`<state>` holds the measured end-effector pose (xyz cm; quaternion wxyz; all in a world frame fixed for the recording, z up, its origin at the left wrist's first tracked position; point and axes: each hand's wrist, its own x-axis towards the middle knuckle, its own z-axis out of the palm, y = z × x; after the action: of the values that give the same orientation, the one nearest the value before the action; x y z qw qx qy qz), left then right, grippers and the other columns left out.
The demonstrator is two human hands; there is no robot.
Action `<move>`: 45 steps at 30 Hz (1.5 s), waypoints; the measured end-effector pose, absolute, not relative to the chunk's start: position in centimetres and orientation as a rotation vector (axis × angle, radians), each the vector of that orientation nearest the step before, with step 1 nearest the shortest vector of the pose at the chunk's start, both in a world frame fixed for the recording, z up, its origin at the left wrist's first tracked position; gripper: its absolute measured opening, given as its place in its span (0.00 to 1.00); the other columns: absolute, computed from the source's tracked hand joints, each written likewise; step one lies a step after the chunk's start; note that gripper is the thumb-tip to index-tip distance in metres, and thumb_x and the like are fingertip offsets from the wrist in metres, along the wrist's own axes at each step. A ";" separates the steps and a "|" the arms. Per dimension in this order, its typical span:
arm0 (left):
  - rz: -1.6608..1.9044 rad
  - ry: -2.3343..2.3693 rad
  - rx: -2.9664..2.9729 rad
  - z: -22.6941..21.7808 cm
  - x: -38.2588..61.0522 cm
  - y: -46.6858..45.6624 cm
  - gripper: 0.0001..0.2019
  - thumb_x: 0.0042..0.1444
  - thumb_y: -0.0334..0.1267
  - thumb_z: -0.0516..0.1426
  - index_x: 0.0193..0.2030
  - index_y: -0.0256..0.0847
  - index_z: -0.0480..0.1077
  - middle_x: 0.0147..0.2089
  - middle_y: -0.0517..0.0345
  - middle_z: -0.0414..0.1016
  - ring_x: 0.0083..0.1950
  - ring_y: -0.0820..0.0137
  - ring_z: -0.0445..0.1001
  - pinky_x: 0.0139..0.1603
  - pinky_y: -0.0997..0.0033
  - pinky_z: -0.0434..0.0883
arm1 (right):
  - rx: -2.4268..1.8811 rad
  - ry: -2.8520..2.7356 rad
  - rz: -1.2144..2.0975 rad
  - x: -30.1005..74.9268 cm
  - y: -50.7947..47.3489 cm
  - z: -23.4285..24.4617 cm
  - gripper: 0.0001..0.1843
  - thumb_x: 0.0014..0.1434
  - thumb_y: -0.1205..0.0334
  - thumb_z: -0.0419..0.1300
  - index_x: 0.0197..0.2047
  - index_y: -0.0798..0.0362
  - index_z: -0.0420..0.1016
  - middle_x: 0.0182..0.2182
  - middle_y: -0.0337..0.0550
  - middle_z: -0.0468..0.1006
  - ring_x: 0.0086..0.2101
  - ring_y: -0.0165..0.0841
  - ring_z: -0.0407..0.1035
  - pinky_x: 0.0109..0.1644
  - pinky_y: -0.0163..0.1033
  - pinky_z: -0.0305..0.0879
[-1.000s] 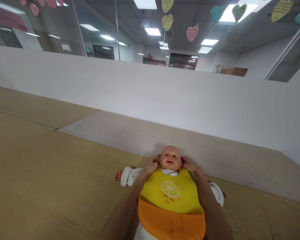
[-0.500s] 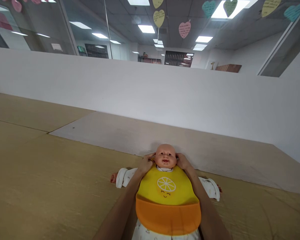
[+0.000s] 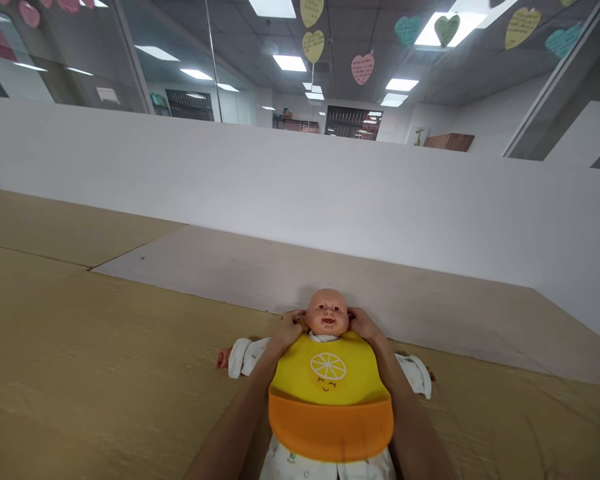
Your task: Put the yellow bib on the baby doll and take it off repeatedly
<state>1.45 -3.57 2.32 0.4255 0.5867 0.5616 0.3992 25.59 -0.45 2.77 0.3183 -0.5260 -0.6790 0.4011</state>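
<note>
A baby doll [image 3: 327, 311] in a white patterned outfit lies on its back, arms spread to both sides. Over its chest lies a yellow bib [image 3: 330, 380] with a lemon-slice face and an orange catch pocket [image 3: 331, 430]. My left hand [image 3: 289, 329] is closed on the bib's neck end at the left of the doll's head. On the other side of the head, my right hand [image 3: 364, 325] is closed at the bib's other neck end. Fingertips of both hands are partly hidden behind the doll's head and neck.
The doll rests on a yellowish mat [image 3: 105, 347], its head near a greyish panel [image 3: 260, 263]. Behind rises a low white wall [image 3: 280, 180], topped by glass with heart-shaped paper notes [image 3: 363, 69]. Ceiling lights show through the glass.
The view has shifted slightly, so the doll and bib appear a little to the left. Both hands stay beside the doll's neck, with little visible movement.
</note>
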 end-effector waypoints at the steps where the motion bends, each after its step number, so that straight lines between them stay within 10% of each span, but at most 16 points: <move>1: 0.980 1.426 1.459 2.3 1.4 -3.6 0.21 0.41 0.29 0.56 0.44 0.36 0.77 0.47 0.49 0.80 0.53 0.55 0.73 0.53 0.62 0.68 | -1.375 -1.773 1.086 25.7 -0.9 3.0 0.11 0.44 0.62 0.62 0.33 0.58 0.73 0.33 0.42 0.78 0.35 0.33 0.71 0.42 0.40 0.67; 14: 1.009 1.309 1.173 4.4 -0.3 -7.4 0.23 0.46 0.35 0.54 0.52 0.37 0.66 0.37 0.56 0.77 0.35 0.67 0.75 0.34 0.70 0.71 | -1.393 -1.147 1.412 26.2 -7.6 5.6 0.23 0.35 0.61 0.63 0.39 0.53 0.67 0.27 0.35 0.73 0.28 0.29 0.67 0.31 0.33 0.60; 24: 1.170 1.593 1.572 4.6 -6.2 -13.8 0.21 0.53 0.47 0.51 0.50 0.42 0.71 0.40 0.54 0.78 0.44 0.61 0.75 0.50 0.60 0.70 | -1.549 -1.382 1.048 29.8 -12.3 5.2 0.19 0.41 0.52 0.60 0.37 0.51 0.70 0.41 0.43 0.74 0.30 0.32 0.68 0.32 0.38 0.66; 32: 1.041 1.563 2.012 2.3 -15.8 -15.8 0.31 0.43 0.38 0.62 0.58 0.45 0.68 0.61 0.50 0.69 0.63 0.56 0.63 0.63 0.59 0.60 | -1.717 -1.270 0.533 36.3 -15.6 3.0 0.22 0.43 0.44 0.55 0.33 0.53 0.73 0.30 0.48 0.78 0.30 0.40 0.70 0.36 0.45 0.68; 45: 1.033 1.554 1.678 2.8 -15.3 -15.8 0.17 0.52 0.48 0.57 0.44 0.43 0.77 0.43 0.53 0.81 0.44 0.60 0.76 0.47 0.65 0.70 | -1.780 -1.108 0.487 38.2 -16.7 0.9 0.23 0.42 0.43 0.56 0.35 0.52 0.74 0.36 0.53 0.79 0.39 0.47 0.73 0.47 0.50 0.69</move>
<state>-15.26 -15.84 2.81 0.3108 0.6354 0.5887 0.3914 38.25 -16.73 0.93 0.4748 -0.7278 -0.4530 0.1992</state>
